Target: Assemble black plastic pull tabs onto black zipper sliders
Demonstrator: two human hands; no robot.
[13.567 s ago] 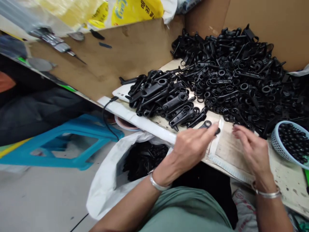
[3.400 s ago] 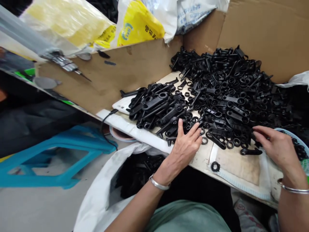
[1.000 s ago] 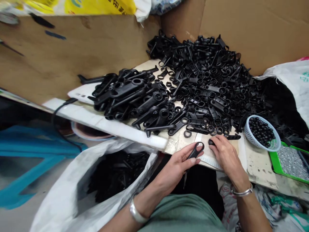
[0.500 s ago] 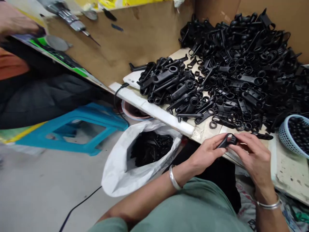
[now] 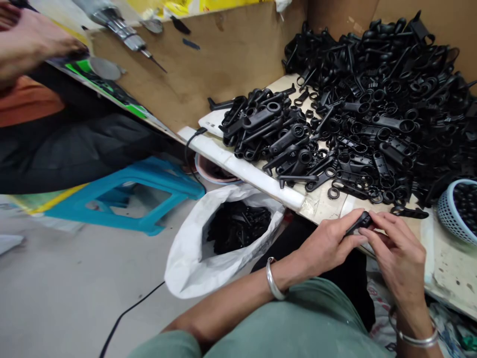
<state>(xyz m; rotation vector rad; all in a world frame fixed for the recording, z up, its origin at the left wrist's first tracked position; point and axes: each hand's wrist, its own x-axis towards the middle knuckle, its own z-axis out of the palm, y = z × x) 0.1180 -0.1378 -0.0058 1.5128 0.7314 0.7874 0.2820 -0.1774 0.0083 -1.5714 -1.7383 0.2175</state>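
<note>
Between my two hands is a small black plastic part [image 5: 358, 223] with a rounded end, held over the table's near edge. My left hand [image 5: 333, 238] pinches its body between thumb and fingers. At the rounded end, my right hand [image 5: 397, 248] grips with its fingertips, which hide some of the part. Just beyond lies a big heap of black plastic parts [image 5: 372, 119], arms with ring-shaped ends among loose rings. A smaller pile of black crank-like handles [image 5: 268, 119] lies to its left. One loose black ring [image 5: 333, 193] rests near the table edge.
A light-blue basket [image 5: 452, 214] of black balls stands at the right. Below the table edge sits an open white sack [image 5: 182, 268] with black parts. A blue stool [image 5: 149, 219], a power screwdriver [image 5: 126, 35] and another person's arm [image 5: 33, 44] are at the left.
The black part has turned in my fingers, so its ring opening no longer shows. Both hands still grip it. The whole view has shifted slightly, and the other person's arm has moved.
</note>
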